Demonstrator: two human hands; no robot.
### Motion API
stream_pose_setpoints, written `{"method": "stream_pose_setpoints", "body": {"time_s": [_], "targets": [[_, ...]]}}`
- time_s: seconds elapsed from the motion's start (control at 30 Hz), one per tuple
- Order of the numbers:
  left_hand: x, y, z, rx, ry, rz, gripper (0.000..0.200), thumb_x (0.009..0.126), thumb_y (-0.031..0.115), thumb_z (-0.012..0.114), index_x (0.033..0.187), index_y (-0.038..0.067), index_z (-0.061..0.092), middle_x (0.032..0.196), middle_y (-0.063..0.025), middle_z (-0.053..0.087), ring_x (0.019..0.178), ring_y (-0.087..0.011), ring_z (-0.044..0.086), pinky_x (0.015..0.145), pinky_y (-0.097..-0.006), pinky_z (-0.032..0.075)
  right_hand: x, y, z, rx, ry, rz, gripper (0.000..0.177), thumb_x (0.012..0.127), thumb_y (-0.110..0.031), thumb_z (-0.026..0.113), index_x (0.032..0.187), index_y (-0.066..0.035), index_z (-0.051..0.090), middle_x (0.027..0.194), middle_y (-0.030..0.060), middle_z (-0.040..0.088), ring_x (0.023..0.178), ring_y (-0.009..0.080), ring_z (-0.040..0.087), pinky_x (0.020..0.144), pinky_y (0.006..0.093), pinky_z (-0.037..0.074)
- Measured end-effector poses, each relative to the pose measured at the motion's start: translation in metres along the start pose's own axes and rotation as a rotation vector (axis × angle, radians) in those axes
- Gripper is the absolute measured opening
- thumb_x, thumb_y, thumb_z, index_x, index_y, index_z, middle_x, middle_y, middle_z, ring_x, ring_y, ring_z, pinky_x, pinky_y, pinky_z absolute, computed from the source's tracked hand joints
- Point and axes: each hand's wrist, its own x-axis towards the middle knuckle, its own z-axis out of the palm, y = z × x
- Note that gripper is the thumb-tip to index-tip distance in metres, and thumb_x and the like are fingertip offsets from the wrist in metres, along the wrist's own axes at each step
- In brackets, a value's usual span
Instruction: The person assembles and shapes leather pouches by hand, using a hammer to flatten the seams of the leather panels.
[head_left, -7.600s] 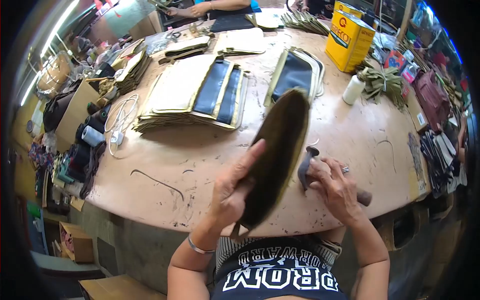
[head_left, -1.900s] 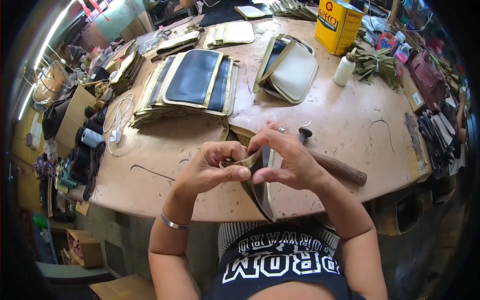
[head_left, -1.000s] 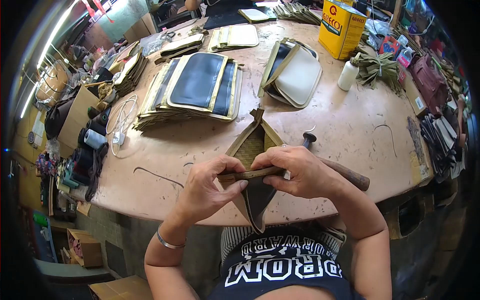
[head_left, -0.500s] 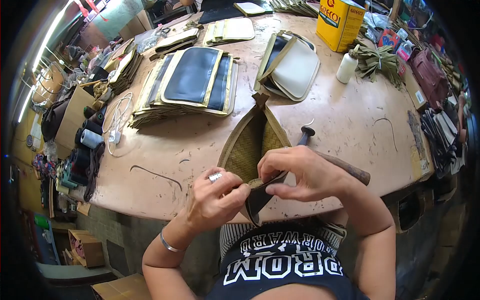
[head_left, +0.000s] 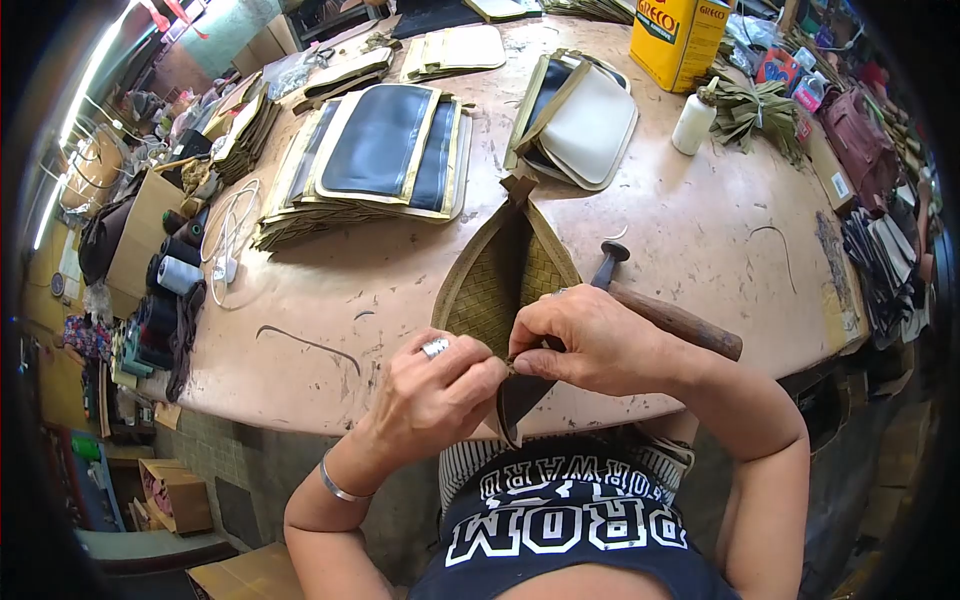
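An olive woven pouch (head_left: 482, 300) with a brown edge binding stands at the table's near edge, its sides spread apart and its far end pointed. My left hand (head_left: 438, 385), wearing a ring, pinches the pouch's near edge from the left. My right hand (head_left: 600, 340) has thumb and forefinger pressed together on the same edge, close to the left fingertips. The exact spot between the fingers is hidden. Just beyond my right hand lies a hammer (head_left: 675, 322) with a dark head and wooden handle.
Stacked dark and cream panels (head_left: 375, 150) lie at left-centre, with more flat panels (head_left: 585, 125) behind the pouch. A white bottle (head_left: 692, 125) and yellow tin (head_left: 680, 45) stand at the back right. Thread spools (head_left: 180, 275) and a white cable (head_left: 228, 235) are at the left.
My right thumb and forefinger have closed into a pinch at the pouch's near edge and moved left, closer to my left fingers. The view has shifted slightly.
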Motion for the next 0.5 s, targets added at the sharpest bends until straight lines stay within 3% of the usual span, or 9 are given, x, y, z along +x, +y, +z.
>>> {"method": "stream_pose_setpoints", "body": {"time_s": [0.07,0.13,0.23,0.5], "targets": [[0.005,-0.002,-0.003,-0.053,-0.023,-0.060,0.026,0.062,0.001,0.067,0.086,0.006,0.057,0.075,-0.0047,0.055,0.064,-0.0207,0.057,0.065,-0.0319,0.047,0.000,0.000,0.000,0.027,0.006,0.014,0.018,0.078,-0.016,0.064,0.085,0.000,0.060,0.074,0.0136,0.060,0.072,0.0275,0.058,0.065,0.0347,0.045],[0.006,-0.009,-0.008,-0.117,-0.067,-0.104,0.031,0.065,0.010,0.072,0.090,0.005,0.056,0.077,-0.0069,0.057,0.067,-0.0235,0.057,0.066,-0.0335,0.046,0.000,0.001,-0.003,0.064,-0.005,0.031,0.017,0.078,-0.015,0.063,0.085,0.000,0.060,0.074,0.0131,0.061,0.069,0.0242,0.059,0.063,0.0323,0.045],[0.005,-0.024,-0.007,-0.154,-0.047,-0.130,0.039,0.064,0.022,0.076,0.092,0.006,0.056,0.080,-0.0082,0.059,0.072,-0.0251,0.058,0.067,-0.0337,0.046,0.001,-0.003,-0.010,0.156,-0.055,0.120,0.019,0.079,-0.016,0.061,0.087,0.001,0.061,0.076,0.0166,0.062,0.074,0.0277,0.061,0.068,0.0353,0.046],[0.004,-0.028,-0.013,-0.387,-0.094,-0.210,0.031,0.066,0.008,0.074,0.093,0.004,0.058,0.081,-0.0092,0.059,0.074,-0.0242,0.059,0.064,-0.0315,0.047,0.001,0.005,-0.015,0.192,-0.048,0.163,0.019,0.079,-0.015,0.062,0.087,0.001,0.061,0.072,0.0141,0.061,0.069,0.0207,0.059,0.065,0.0318,0.045]]}}
